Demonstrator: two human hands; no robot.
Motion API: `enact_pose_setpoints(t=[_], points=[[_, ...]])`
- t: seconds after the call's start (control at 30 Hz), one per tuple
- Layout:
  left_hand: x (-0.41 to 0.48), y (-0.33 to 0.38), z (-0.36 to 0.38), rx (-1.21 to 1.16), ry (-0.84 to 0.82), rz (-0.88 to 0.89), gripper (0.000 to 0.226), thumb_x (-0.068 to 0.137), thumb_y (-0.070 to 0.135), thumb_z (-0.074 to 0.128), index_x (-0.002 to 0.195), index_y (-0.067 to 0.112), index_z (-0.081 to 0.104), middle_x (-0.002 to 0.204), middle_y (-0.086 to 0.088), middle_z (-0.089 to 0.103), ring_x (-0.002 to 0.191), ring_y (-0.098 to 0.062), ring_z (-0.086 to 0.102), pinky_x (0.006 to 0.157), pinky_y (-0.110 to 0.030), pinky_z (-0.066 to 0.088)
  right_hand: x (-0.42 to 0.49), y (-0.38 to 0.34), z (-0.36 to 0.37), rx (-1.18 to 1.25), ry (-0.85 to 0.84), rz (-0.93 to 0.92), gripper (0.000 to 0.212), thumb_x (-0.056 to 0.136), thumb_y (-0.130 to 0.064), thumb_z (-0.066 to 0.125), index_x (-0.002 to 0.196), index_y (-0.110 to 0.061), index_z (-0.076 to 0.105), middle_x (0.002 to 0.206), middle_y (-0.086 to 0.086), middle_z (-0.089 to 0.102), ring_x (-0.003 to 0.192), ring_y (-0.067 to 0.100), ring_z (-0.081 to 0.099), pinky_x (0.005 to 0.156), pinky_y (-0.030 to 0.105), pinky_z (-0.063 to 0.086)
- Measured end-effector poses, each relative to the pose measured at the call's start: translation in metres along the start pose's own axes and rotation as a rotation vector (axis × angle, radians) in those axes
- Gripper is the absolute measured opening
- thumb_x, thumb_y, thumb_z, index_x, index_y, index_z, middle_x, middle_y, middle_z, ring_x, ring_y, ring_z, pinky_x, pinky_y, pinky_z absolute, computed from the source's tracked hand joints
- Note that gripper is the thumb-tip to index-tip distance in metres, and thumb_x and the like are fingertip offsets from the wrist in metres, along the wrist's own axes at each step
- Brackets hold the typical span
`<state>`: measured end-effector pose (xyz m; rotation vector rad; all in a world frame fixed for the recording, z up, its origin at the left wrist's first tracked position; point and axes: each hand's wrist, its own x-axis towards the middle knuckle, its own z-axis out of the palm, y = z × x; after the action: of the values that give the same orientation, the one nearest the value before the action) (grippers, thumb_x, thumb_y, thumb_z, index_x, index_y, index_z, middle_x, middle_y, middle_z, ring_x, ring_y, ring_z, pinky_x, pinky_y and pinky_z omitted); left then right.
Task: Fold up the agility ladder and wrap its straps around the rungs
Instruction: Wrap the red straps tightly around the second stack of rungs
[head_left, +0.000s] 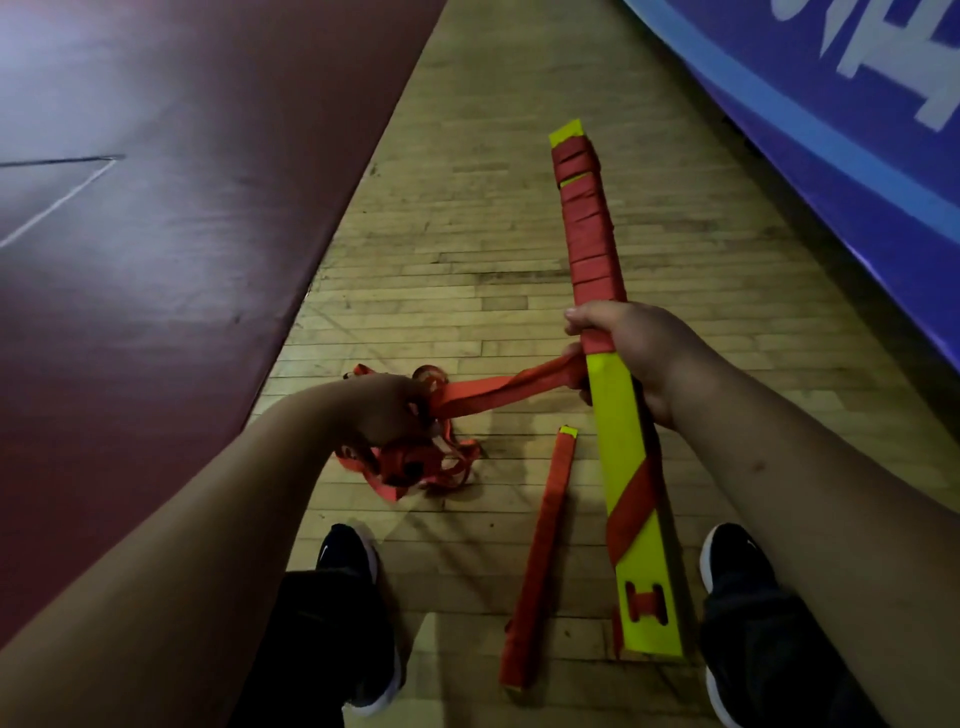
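**Head view: strap pulled taut between both hands for winding onto the rungs.**

In the head view, the stacked rungs (618, 415) are held slanted from lower right to upper centre of the frame, so that a bare yellow stretch is offered to the next turn; the upper part is bound in red. The right hand (636, 348) is clamped round the stack at the edge of the wrapping, probably to pin the last turn. The strap (498, 389) is drawn leftward to the left hand (384, 410), whose fingers are curled tight on it for tension. The spare tangle (415, 467) hangs beneath that hand; whether it rests on the wooden floor (467, 234) cannot be told. A second red-wrapped bundle (540, 551) is laid at lower centre.
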<state>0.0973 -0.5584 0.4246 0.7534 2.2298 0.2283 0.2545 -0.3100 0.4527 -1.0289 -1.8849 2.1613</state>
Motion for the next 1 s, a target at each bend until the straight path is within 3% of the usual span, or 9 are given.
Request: enact_pose_setpoints(t=[0.07, 0.17, 0.23, 0.4, 0.5, 0.57, 0.67, 0.83, 1.0], points=[[-0.001, -0.002, 0.000, -0.137, 0.022, -0.038, 0.022, 0.107, 0.044, 0.065, 0.124, 0.029, 0.067, 0.100, -0.010, 0.076, 0.079, -0.028, 0.080, 0.068, -0.044, 0.067, 0.003, 0.000, -0.002, -0.022, 0.017, -0.009, 0.035, 0.093, -0.035, 0.079, 0.116, -0.009, 0.076, 0.081, 0.009, 0.079, 0.060, 0.025, 0.074, 0.059, 0.038, 0.058], [-0.003, -0.005, -0.002, -0.135, 0.068, -0.048, 0.056, 0.096, 0.077, 0.056, 0.113, 0.026, 0.072, 0.094, -0.010, 0.081, 0.087, -0.032, 0.081, 0.089, -0.055, 0.066, 0.006, 0.002, -0.003, -0.059, 0.046, -0.038, 0.033, 0.092, -0.037, 0.080, 0.114, -0.013, 0.076, 0.080, 0.007, 0.080, 0.061, 0.024, 0.076, 0.062, 0.039, 0.059], [-0.006, -0.004, -0.004, -0.221, 0.045, -0.066, 0.074, 0.093, 0.087, 0.046, 0.113, 0.022, 0.074, 0.093, -0.007, 0.083, 0.088, -0.027, 0.082, 0.095, -0.051, 0.063, 0.008, 0.004, -0.003, -0.074, 0.073, -0.063, 0.031, 0.091, -0.037, 0.080, 0.113, -0.016, 0.076, 0.079, 0.007, 0.080, 0.061, 0.024, 0.076, 0.062, 0.040, 0.059], [-0.012, 0.003, -0.009, -0.493, 0.095, -0.083, 0.094, 0.089, 0.097, 0.028, 0.093, 0.016, 0.076, 0.071, -0.002, 0.077, 0.059, -0.013, 0.072, 0.057, -0.025, 0.053, 0.012, 0.007, -0.003, -0.093, 0.142, -0.091, 0.029, 0.091, -0.036, 0.081, 0.113, -0.017, 0.075, 0.074, 0.004, 0.080, 0.060, 0.022, 0.076, 0.056, 0.034, 0.058], [-0.011, -0.003, -0.014, -0.711, 0.071, -0.056, 0.097, 0.089, 0.097, 0.034, 0.101, 0.012, 0.078, 0.090, -0.009, 0.081, 0.080, -0.024, 0.077, 0.082, -0.040, 0.060, 0.017, 0.011, -0.005, -0.119, 0.191, -0.090, 0.030, 0.089, -0.036, 0.082, 0.111, -0.016, 0.075, 0.073, 0.003, 0.079, 0.065, 0.025, 0.077, 0.057, 0.035, 0.059], [-0.011, -0.010, -0.016, -0.719, 0.076, -0.034, 0.083, 0.090, 0.086, 0.057, 0.123, 0.012, 0.074, 0.108, -0.013, 0.082, 0.099, -0.033, 0.079, 0.097, -0.055, 0.061, 0.020, 0.014, -0.007, -0.138, 0.227, -0.089, 0.032, 0.087, -0.039, 0.083, 0.111, -0.018, 0.076, 0.075, 0.003, 0.080, 0.072, 0.028, 0.078, 0.064, 0.040, 0.062], [-0.012, -0.010, -0.014, -0.683, 0.150, 0.007, 0.046, 0.095, 0.049, 0.081, 0.128, 0.019, 0.069, 0.112, -0.015, 0.081, 0.103, -0.035, 0.080, 0.097, -0.054, 0.064, 0.024, 0.019, -0.011, -0.138, 0.279, -0.085, 0.030, 0.085, -0.038, 0.083, 0.108, -0.021, 0.075, 0.076, 0.003, 0.080, 0.079, 0.030, 0.079, 0.075, 0.047, 0.066], [-0.008, -0.010, -0.015, -0.775, 0.346, 0.044, 0.026, 0.100, 0.005, 0.074, 0.124, 0.015, 0.076, 0.104, -0.012, 0.083, 0.098, -0.028, 0.082, 0.093, -0.043, 0.066, 0.026, 0.023, -0.018, -0.117, 0.320, -0.066, 0.026, 0.085, -0.033, 0.083, 0.105, -0.019, 0.077, 0.076, 0.005, 0.080, 0.077, 0.027, 0.079, 0.079, 0.049, 0.065], [-0.009, -0.009, -0.018, -0.590, 0.445, 0.016, 0.020, 0.096, 0.005, 0.079, 0.112, 0.017, 0.078, 0.095, -0.009, 0.083, 0.087, -0.026, 0.083, 0.090, -0.046, 0.066, 0.025, 0.024, -0.020, -0.158, 0.332, -0.067, 0.026, 0.085, -0.037, 0.083, 0.103, -0.019, 0.077, 0.076, 0.004, 0.080, 0.081, 0.028, 0.079, 0.087, 0.057, 0.066]])
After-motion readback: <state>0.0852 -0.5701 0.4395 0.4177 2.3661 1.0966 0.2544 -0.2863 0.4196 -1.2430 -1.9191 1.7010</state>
